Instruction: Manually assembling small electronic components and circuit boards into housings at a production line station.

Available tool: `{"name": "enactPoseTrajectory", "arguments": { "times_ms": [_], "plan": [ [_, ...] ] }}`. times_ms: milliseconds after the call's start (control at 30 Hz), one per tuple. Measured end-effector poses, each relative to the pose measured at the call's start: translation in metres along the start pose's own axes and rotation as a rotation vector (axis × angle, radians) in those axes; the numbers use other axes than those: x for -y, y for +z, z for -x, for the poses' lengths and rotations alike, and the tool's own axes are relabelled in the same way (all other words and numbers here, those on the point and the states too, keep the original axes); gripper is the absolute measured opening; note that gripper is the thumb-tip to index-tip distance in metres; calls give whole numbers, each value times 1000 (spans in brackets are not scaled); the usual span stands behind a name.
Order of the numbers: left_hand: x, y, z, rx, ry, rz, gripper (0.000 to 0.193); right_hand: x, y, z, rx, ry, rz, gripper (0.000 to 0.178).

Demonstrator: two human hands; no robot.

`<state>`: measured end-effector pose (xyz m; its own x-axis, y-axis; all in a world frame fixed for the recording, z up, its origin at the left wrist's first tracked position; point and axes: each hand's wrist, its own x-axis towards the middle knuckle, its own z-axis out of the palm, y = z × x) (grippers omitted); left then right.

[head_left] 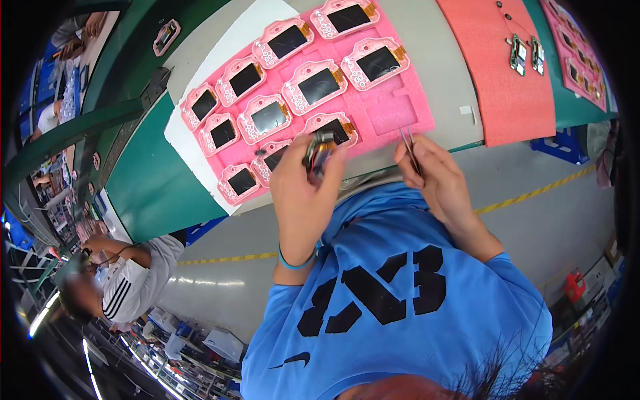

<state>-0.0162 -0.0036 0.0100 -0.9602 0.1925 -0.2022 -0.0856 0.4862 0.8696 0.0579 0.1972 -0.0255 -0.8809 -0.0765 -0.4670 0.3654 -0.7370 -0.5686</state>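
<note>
Fingers of my left hand are closed round a small circuit board with wires, blurred by motion and partly covered by the fingers. It is above the near edge of a pink foam tray. Thin metal tweezers are pinched in my right hand, their tips pointing at the tray's near right corner. Rows of pink handheld console shells with dark screens and orange ribbon cables lie in the tray. One shell is right behind my left hand, partly hidden. A bare recess shows in the foam by the tweezers.
On the right, an orange-red foam sheet carries two green circuit boards with wires. Another pink tray of parts lies beyond it. White foam shows under the tray's left side. A co-worker sits at the left.
</note>
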Motion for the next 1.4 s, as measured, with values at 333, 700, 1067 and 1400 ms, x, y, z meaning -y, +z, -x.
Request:
{"name": "enactPoseTrajectory", "arguments": {
  "times_ms": [333,700,1067,1400],
  "plan": [
    [-10,8,-38,-42,9,-156,27,8,4,-10,106,73,304,22],
    [-6,1,-38,5,-172,171,25,1,22,-25,212,151,461,25],
    [-6,1,-38,10,-161,152,25,-3,29,-28,178,128,508,25],
    [-3,3,-37,-9,-140,134,24,-7,27,-28,166,71,518,23]
  ]
}}
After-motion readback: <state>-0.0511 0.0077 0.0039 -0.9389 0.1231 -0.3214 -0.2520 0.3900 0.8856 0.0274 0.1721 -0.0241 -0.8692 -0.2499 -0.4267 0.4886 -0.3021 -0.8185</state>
